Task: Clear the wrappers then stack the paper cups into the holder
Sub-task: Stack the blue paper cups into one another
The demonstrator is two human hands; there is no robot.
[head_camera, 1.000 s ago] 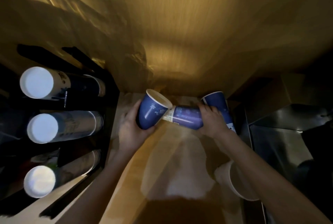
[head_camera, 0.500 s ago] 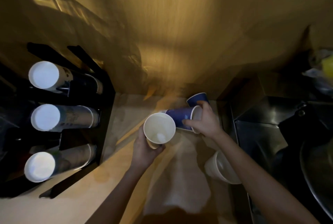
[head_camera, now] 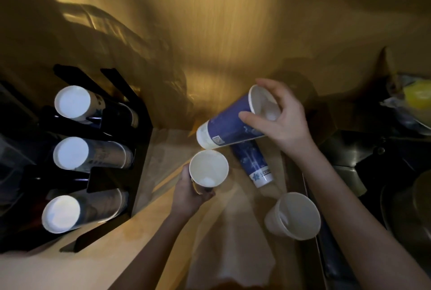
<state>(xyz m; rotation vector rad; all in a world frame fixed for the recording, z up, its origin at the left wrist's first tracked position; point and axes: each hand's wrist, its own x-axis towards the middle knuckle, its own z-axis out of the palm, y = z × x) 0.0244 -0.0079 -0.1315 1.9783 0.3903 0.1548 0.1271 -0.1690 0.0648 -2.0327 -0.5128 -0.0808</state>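
Observation:
My left hand (head_camera: 189,194) grips a blue paper cup (head_camera: 208,168) upright, its white mouth facing up. My right hand (head_camera: 283,118) holds a second blue paper cup (head_camera: 229,124) tilted, base pointing down-left just above the first cup's rim. Another blue cup (head_camera: 254,163) lies on its side on the counter beneath. A white cup (head_camera: 294,216) rests tipped over at the right. The black cup holder (head_camera: 112,177) stands at the left with three stacks of cups (head_camera: 70,154) lying in its slots.
A crumpled pale wrapper (head_camera: 233,238) lies on the wooden counter (head_camera: 98,264) between my arms. A wooden wall (head_camera: 210,33) rises behind. To the right are a dark metal sink area (head_camera: 363,161) and a yellow item (head_camera: 417,93) in plastic.
My right hand lifted its blue cup off the counter and tilted it base-down over the cup in my left hand. My left hand turned its cup upright and lowered it slightly.

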